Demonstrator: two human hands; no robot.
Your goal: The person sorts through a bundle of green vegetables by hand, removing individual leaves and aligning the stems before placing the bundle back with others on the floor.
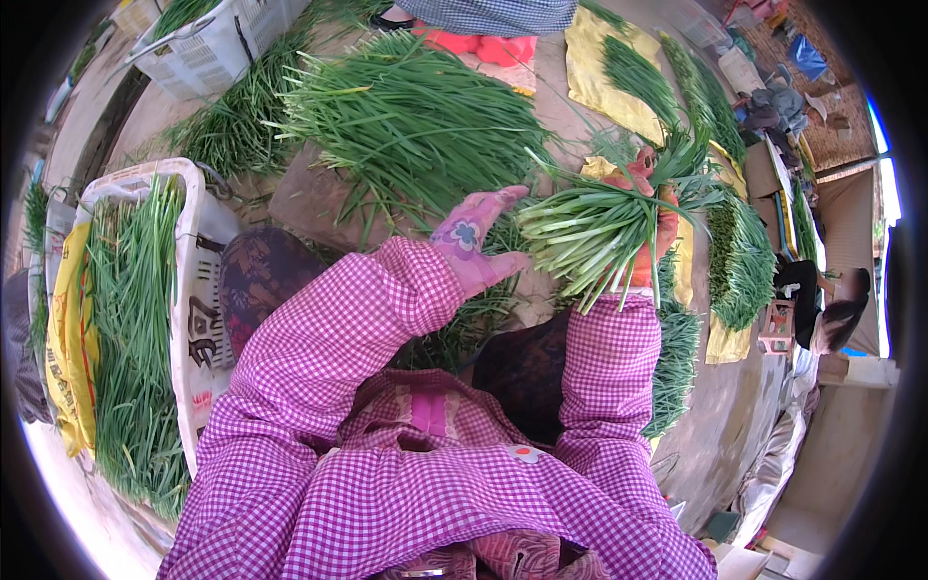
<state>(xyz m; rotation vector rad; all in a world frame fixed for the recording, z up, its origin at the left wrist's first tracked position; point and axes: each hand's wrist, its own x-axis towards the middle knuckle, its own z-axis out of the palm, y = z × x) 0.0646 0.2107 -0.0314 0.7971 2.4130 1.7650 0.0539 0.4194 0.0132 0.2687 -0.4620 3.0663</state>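
My right hand point(650, 224), in an orange-red glove, is wrapped around a bundle of green chives point(599, 227) with their pale cut ends pointing toward me. In a pink flowered glove, my left hand point(476, 242) lies flat and open against those pale ends, fingers stretched out. Both my sleeves are purple-and-white checked. A big loose pile of chives point(406, 111) lies on the ground just beyond my hands.
A white plastic crate point(198, 290) full of chives and a yellow sack stands at my left. Another white crate point(208, 48) sits far left. Bundles lie on yellow cloth point(590, 72) at the right. Another person sits at the top point(493, 14).
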